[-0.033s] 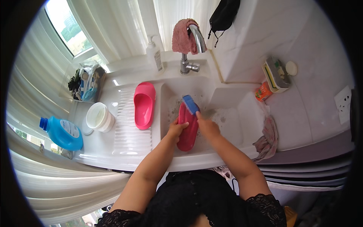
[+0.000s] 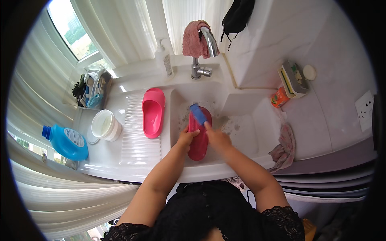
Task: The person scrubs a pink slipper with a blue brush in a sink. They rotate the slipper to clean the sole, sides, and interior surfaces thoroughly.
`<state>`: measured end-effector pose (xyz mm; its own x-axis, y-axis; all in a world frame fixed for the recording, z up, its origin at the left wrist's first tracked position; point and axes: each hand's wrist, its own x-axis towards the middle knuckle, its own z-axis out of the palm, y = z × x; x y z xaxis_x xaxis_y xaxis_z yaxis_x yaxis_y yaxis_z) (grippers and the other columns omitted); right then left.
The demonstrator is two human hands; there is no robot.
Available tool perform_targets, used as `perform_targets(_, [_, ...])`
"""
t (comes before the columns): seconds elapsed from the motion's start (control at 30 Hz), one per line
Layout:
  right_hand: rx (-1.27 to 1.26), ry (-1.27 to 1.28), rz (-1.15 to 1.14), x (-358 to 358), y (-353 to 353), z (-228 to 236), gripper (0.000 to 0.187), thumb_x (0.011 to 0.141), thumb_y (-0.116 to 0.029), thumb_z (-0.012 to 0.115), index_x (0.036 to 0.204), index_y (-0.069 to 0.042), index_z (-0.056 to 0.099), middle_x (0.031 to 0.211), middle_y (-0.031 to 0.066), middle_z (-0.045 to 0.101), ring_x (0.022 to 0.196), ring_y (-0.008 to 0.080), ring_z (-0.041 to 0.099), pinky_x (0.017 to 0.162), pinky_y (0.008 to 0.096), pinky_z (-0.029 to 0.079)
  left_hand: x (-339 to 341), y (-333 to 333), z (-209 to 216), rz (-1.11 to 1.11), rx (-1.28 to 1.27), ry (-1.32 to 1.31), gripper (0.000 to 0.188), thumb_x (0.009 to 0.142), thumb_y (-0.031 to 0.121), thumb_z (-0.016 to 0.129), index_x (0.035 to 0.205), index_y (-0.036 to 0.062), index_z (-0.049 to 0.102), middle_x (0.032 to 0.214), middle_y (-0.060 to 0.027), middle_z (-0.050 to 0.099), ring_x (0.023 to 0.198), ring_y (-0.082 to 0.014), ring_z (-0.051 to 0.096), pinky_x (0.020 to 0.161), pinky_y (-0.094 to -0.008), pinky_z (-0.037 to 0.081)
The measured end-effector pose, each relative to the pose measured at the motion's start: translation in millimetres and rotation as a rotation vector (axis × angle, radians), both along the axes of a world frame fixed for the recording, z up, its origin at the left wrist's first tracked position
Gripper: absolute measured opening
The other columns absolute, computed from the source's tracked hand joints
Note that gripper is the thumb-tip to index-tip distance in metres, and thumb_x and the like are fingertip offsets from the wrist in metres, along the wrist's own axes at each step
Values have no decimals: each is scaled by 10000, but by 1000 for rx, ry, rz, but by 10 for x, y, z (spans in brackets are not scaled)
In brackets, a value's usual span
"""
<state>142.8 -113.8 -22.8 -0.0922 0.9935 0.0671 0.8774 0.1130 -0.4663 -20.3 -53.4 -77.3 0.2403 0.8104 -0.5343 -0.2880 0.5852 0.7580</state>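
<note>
Over the white sink basin [image 2: 237,138], my left hand [image 2: 187,138] is closed on the left edge of a dark pink slipper [image 2: 198,148], thumb on top. The slipper's sole side seems to face up, its toe pointing away from me. My right hand [image 2: 217,137] grips a blue scrubbing brush [image 2: 198,114], slightly blurred, laid across the slipper's far end; the brush hides part of it. Another pink slipper [image 2: 152,120] lies upright on the ribbed washboard [image 2: 132,140] to the left. Suds cling to the basin behind and right of my hands.
Beyond the basin stands a chrome faucet [image 2: 196,71] with a pink cloth [image 2: 194,39] draped over it. Left are a white tub [image 2: 113,127], a blue detergent bottle [image 2: 68,143], a clear box [image 2: 90,90] and a pump bottle [image 2: 164,60]. A rag [image 2: 284,148] hangs at the right rim.
The brush has shifted slightly to the left and toward me over the slipper's far end, my right hand moving with it. My left hand stays on the slipper.
</note>
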Motion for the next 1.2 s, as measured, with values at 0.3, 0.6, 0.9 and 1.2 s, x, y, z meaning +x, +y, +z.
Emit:
perform_targets(0.3, [-88,13,-83,222,174,-91,365,935,-289,493,1283,-181,479,772,169,647,691,364,642,603,477,507,23,-89,176,-25,47,2,418,800,18,661,1207,60,571,1080,-103,642,961,-243,633,866,-371,511])
perform_targets(0.6, [-222,4,-120,187,267,-49,402,949,-292,452,1341,-201,444,816,188,646,739,366,651,633,501,511,22,-96,143,-13,56,74,419,789,9,673,1195,59,577,1066,-98,647,944,-233,636,848,-366,513])
perform_targets(0.9, [-187,-72,-99,76,194,207,415,951,-291,440,1359,-222,407,851,201,651,761,383,645,663,499,504,33,-93,101,-50,95,95,426,792,-2,666,1203,51,568,1069,-92,647,942,-218,633,835,-356,515])
perform_targets(1.2, [-156,-95,-141,153,313,50,427,943,-299,464,1359,-215,421,808,171,659,748,369,649,662,486,510,3,-84,141,-2,41,52,481,781,-15,670,1239,69,553,1093,-88,640,958,-212,626,860,-343,504])
